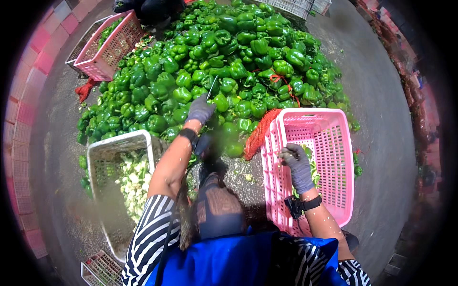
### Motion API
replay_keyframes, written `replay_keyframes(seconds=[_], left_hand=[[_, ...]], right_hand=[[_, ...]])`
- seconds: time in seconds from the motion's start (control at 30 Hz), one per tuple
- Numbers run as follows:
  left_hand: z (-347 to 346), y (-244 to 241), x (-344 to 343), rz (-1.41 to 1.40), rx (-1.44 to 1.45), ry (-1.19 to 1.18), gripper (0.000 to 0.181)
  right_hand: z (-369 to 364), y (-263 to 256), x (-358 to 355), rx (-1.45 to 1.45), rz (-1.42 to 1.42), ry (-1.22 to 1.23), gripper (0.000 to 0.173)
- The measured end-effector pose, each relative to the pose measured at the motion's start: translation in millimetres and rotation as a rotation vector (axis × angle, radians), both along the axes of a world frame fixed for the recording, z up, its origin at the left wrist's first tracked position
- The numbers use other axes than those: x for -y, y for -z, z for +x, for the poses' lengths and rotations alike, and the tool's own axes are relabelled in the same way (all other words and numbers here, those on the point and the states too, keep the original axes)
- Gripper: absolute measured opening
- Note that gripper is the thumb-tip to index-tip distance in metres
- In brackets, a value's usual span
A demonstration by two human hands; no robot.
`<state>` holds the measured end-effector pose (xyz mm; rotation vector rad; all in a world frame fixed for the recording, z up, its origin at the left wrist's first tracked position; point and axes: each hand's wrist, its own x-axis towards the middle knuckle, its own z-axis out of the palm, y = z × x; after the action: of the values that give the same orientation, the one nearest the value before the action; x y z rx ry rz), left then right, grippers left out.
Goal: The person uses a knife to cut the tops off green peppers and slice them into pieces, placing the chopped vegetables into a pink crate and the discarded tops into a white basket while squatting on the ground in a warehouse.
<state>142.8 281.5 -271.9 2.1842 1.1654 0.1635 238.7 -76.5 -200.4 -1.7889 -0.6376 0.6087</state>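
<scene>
My left hand (pixel 201 110), in a grey knit glove, grips a knife whose thin blade (pixel 212 87) points away over the heap of green bell peppers (pixel 222 46). Over the left side of the pink plastic basket (pixel 315 114) is my gloved right hand (pixel 297 166), its fingers bent near the rim. No thing shows in its fingers, but their underside is hidden. Cut green pepper pieces (pixel 314 171) lie inside this basket, partly behind my right hand. At my left, a whitish crate (pixel 120 137) holds many pale pepper cores (pixel 134 182).
An orange-red mesh bag (pixel 261 134) lies against the pink basket. Another pink crate (pixel 98 64) with green pieces stands far left, near a person (pixel 161 10) in dark clothing. White crates (pixel 286 7) stand behind the heap. A small crate (pixel 102 268) is at lower left.
</scene>
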Motion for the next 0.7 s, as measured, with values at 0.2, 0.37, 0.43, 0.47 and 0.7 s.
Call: replay_keyframes(seconds=[0.2, 0.37, 0.43, 0.47, 0.7], left_hand=[[69.9, 74.2, -60.8, -0.046, -0.254, 0.297, 0.037], [60.0, 88.1, -64.1, -0.206, -0.251, 0.405, 0.032], [38.5, 84.2, -57.4, -0.46, -0.07, 0.344, 0.033], [33.2, 81.5, -52.4, -0.45, -0.043, 0.304, 0.035], [40.8, 110.9, -37.5, -0.452, -0.111, 0.297, 0.047]], right_hand=[[20.0, 39.7, -108.6, -0.683, 0.014, 0.012, 0.041], [44.2, 146.1, -196.8, -0.879, -0.009, 0.239, 0.048], [41.4, 177.1, -214.4, -0.971, -0.033, 0.288, 0.05], [41.4, 191.1, -219.4, -1.016, -0.048, 0.316, 0.051], [44.1, 215.5, -253.3, -1.007, -0.008, 0.204, 0.056]])
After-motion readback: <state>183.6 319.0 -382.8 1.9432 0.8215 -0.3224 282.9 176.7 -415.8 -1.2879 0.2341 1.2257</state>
